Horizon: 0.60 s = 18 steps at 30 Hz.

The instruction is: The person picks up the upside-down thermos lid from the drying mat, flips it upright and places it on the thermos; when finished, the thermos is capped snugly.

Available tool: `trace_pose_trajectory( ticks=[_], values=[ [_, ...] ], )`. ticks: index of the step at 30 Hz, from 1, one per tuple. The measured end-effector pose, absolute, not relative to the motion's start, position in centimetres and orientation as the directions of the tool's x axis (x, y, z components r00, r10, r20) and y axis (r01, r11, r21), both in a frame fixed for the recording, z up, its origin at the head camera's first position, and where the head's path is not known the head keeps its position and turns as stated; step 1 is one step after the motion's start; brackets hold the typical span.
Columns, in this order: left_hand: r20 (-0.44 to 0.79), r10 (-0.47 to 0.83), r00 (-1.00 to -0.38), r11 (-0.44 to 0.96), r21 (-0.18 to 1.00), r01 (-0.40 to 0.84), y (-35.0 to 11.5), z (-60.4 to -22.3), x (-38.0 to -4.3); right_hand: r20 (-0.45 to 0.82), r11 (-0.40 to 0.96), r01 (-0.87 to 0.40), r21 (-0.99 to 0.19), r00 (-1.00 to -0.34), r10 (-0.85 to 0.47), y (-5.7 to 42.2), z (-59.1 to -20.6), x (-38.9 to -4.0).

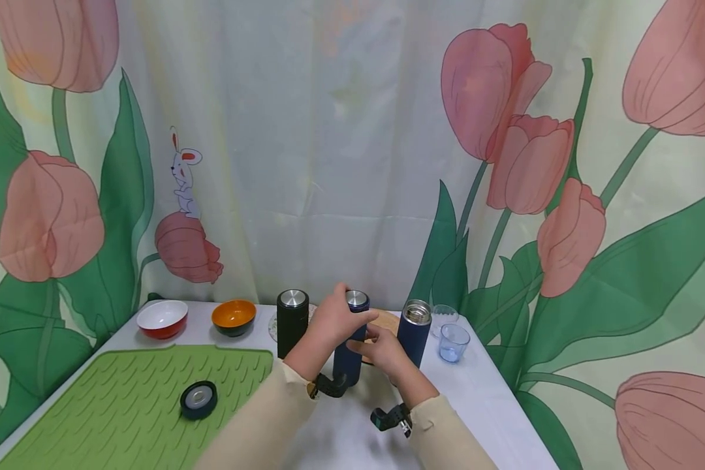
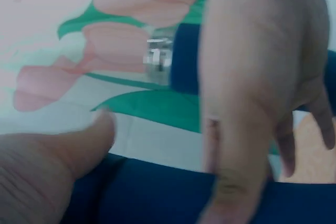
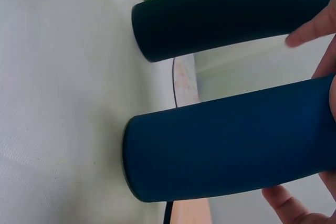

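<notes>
A dark blue thermos flask (image 1: 348,365) stands upright at the middle of the table, its silver-topped lid on. My right hand (image 1: 384,349) holds its upper body, thumb across the front; some fingers (image 3: 286,203) stick out beside it in the right wrist view. Around the top, beside the lid, is my left hand (image 1: 331,321); its thumb (image 2: 97,140) is straight and reaches past the flask. Whether its hidden fingers press the flask I cannot tell. To the left stands a black thermos (image 1: 292,326). An open blue thermos (image 1: 414,333) without a lid stands to the right.
A dark round lid (image 1: 198,399) lies on the green mat (image 1: 123,391). A red-and-white bowl (image 1: 162,318) and an orange bowl (image 1: 234,316) stand behind it. Glass cups (image 1: 454,343) are at the right edge, and a wooden round board (image 1: 384,320) is behind the flasks.
</notes>
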<state>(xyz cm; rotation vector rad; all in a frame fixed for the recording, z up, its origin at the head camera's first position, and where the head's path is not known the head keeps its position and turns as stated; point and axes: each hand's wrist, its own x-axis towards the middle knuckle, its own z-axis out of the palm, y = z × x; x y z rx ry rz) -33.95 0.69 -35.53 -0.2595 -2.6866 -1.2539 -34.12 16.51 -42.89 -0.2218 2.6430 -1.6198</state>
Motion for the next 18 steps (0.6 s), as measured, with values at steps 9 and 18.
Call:
trace_pose_trajectory(
  ticks=[9,18],
  values=[
    [0.242,0.049,-0.969,0.573,0.788,0.226,0.8,-36.2,-33.7,0.032,0.456,-0.088,-0.886,-0.991,-0.129,16.6,-42.9,-34.1],
    [0.2,0.153,-0.968,0.579,0.775,0.252,-0.2,-35.4,-33.9,0.042,0.461,-0.104,-0.881,-0.989,-0.143,16.7,-42.8,-34.3]
  ],
)
